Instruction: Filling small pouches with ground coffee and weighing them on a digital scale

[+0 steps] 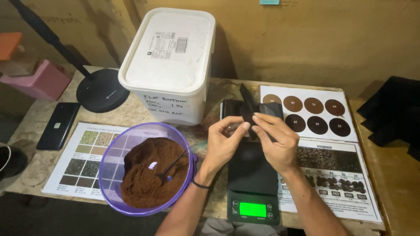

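Both hands, left point(223, 142) and right point(275, 140), pinched a black pouch point(253, 111) between fingers above the digital scale point(253, 183); purple bowl of ground coffee point(146, 175) lay left, white tub point(168, 65) beyond.

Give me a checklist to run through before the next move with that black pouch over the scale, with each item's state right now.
1. Black pouch held by both hands: ok, the left hand and right hand pinch it at its lower end.
2. Pouch mouth open: cannot tell.
3. Scale switched on: ok, its green display is lit.
4. Scale platform bare: ok, nothing rests on it; the pouch is held above.
5. Brown grounds within reach: ok, the purple bowl beside the left hand is heaped with them.
6. Spoon ready: ok, it stands in the grounds, handle free.
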